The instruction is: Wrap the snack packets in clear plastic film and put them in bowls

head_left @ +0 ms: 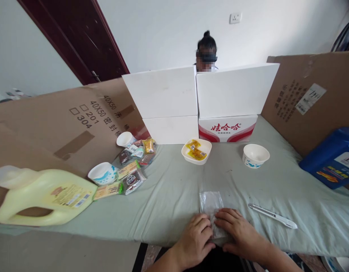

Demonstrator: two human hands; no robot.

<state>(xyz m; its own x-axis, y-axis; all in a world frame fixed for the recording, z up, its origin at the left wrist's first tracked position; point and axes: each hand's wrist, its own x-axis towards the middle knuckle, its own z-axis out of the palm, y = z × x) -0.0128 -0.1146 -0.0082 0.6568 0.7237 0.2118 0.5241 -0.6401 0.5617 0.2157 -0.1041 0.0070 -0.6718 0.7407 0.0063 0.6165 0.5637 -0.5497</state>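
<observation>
Both hands down at the near edge of the cloth (168,196), side by side and almost touching. Left hand (195,236) fingers curled onto the near end of a small clear bag (211,204); right hand (236,230) laid over the same end from the other side, fingertips pressing it flat. Pinching the bag's edge or only pressing it: cannot tell. Bag lying flat, far end poking out past the fingertips, apparently nothing in it.

Just right of the right hand, a white cutter (273,216) lying untouched. Straight ahead of the hands, a white dish (197,152) holding a couple of yellow packets (196,150). Ahead and to the right, a bowl (255,155), seemingly bare inside. Ahead and well to the left, a heap of snack packets (133,166) among two tipped cups (103,173). Farther left, a yellow jug (44,196) on its side. Far right, a blue box (332,158). Beyond the dish, white boxes (197,102) stacked as a screen, another person's head just visible above them.

Judging by the layout: early going. Bag flattened or being opened, unfilled; two packets set apart in the dish; most of the heap not yet sorted; cutter not yet used.
</observation>
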